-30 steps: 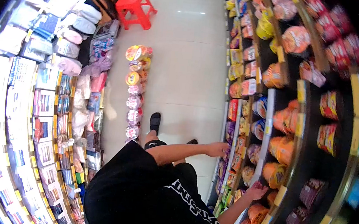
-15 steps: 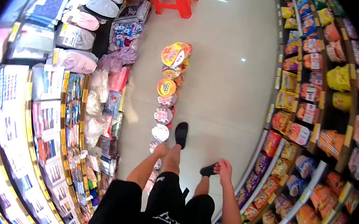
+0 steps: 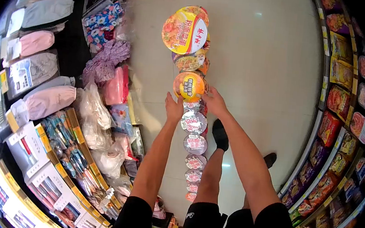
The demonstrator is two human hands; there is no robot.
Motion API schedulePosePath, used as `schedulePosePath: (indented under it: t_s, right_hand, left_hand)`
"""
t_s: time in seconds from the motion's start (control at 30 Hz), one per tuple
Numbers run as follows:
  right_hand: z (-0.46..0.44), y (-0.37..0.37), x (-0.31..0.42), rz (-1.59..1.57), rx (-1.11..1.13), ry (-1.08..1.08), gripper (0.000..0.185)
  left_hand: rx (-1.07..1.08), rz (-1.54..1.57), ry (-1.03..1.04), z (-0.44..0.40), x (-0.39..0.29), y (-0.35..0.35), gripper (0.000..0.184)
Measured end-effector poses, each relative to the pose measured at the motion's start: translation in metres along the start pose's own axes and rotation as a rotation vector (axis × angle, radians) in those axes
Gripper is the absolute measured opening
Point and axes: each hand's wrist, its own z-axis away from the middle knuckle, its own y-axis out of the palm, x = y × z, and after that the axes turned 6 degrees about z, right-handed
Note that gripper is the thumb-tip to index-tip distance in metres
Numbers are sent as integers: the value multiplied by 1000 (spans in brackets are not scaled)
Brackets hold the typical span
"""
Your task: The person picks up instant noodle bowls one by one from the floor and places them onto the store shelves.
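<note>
A row of instant noodle cups runs along the floor, with printed round lids facing up. Near its far end, an orange-lidded instant noodle cup [image 3: 188, 87] sits between my two hands. My left hand [image 3: 174, 109] is at its near left side, fingers curved against the rim. At the right side, my right hand [image 3: 213, 101] closes its fingers on the same cup; their undersides are hidden. Just beyond stands a large yellow and red noodle tub [image 3: 185, 30], with another noodle cup [image 3: 191, 63] below it. Silver-lidded noodle cups [image 3: 194, 122] continue toward my feet.
Shelves on the left carry bagged fabric goods [image 3: 51, 11], brushes [image 3: 67, 147] and boxed items. On the right, shelves hold packaged noodles [image 3: 339, 100]. My dark shoe [image 3: 220, 135] is close beside the row on the tiled floor [image 3: 265, 78].
Both hands have reached forward and come together around the orange-lidded cup. My view has moved forward along the row, so the red stool has almost left the frame.
</note>
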Motion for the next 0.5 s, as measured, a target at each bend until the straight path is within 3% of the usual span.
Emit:
schedulePosePath:
  t_s: [0.03, 0.13, 0.23, 0.4, 0.5]
  right_hand:
    - [-14, 12, -8, 0, -21, -27, 55]
    - [-29, 27, -11, 9, -38, -75, 56]
    - [-29, 33, -19, -25, -96, -85, 45]
    - [43, 4, -34, -61, -146, -46, 38]
    - [108, -3, -89, -139, -222, 80, 35]
  left_hand:
    - [-27, 0, -8, -11, 0, 1, 60]
    - [254, 506, -201, -32, -18, -4, 51]
    - [301, 496, -252, -24, -42, -8, 38]
    - [200, 252, -7, 42, -20, 1, 40]
    - [276, 212, -88, 127, -39, 2, 44]
